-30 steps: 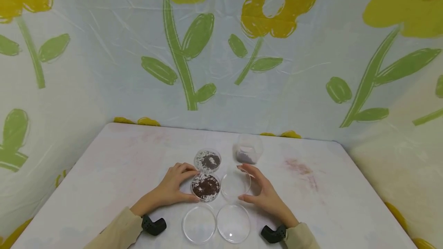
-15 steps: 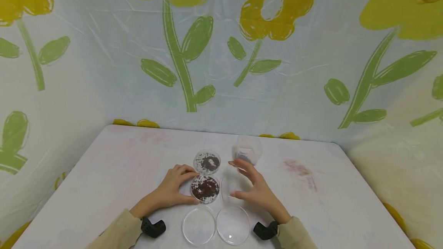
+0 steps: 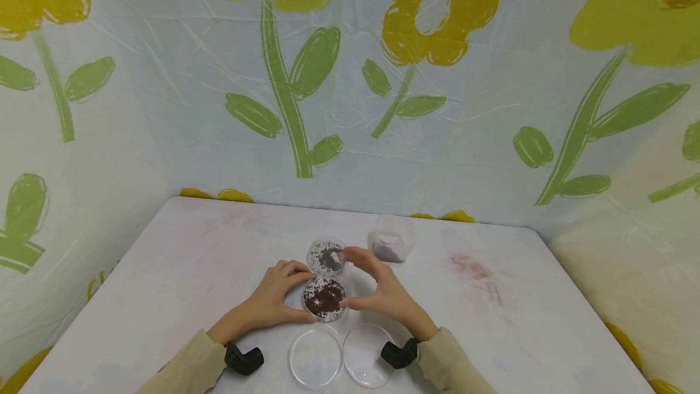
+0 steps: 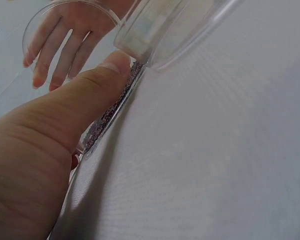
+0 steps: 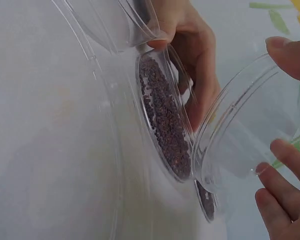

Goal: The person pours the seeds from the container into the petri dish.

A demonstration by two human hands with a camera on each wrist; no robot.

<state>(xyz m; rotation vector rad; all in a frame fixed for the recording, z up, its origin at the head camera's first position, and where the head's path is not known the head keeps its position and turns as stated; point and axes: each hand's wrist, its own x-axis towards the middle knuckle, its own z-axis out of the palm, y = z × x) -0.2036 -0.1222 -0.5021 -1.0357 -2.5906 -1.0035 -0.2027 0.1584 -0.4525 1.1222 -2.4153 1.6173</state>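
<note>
Two hands at work over dishes on a bench (image 3: 235,248). Head view: the left hand (image 3: 269,301) grips the front dish (image 3: 324,298), which lies flat and holds brown grains, its thumb and fingers on opposite parts of the rim; the rear dish (image 3: 326,256), also with grains, sits just behind it. The right hand (image 3: 389,295) is raised beside the front dish, thumb and fingers well apart. A tub (image 3: 391,247) stands farther back, and two clear rounds (image 3: 315,357) lie nearer the person. Left wrist view: the left thumb presses the side wall of the front dish; the other fingers are mostly hidden. Right wrist view: the right fingers are clamped on the edge of a clear disc (image 5: 250,117) (lid or empty dish, one cannot tell which), which is tilted, near the front dish; whether the two touch cannot be told. The likeliest mishap, in judgement, is a slip of the disc, since it is held only by its edge. Its low side could also knock the front dish or catch the rear dish if brought down aslant, scattering grains; too hard a squeeze by the left hand could tip or shift the front dish.
</note>
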